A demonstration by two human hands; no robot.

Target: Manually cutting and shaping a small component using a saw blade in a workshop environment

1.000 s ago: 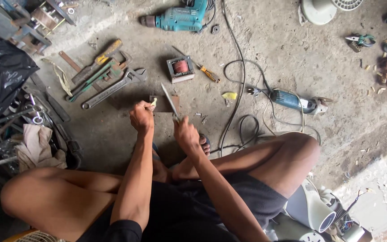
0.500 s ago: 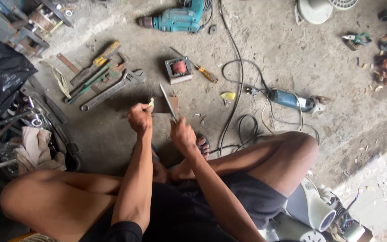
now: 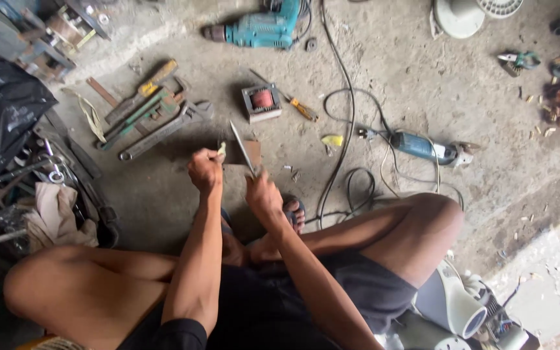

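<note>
I sit low over a concrete floor with my knees spread. My left hand [image 3: 205, 170] is closed around a small pale piece whose tip sticks out above the fist. My right hand [image 3: 262, 193] grips the handle of a long thin metal blade [image 3: 242, 148] that slants up and to the left. Between the two hands a small brown flat block [image 3: 251, 150] lies on the floor, just behind the blade.
Wrenches and pliers [image 3: 153, 116] lie at the left, a small transformer coil [image 3: 261, 101] and a screwdriver [image 3: 301, 108] ahead. A teal drill [image 3: 260, 29] and a blue angle grinder [image 3: 422, 148] with looping cables lie beyond. Metal clutter stands at the left edge.
Both hands have stayed close together over the brown block; the blade's angle has shifted slightly between frames. The view has tilted a little.
</note>
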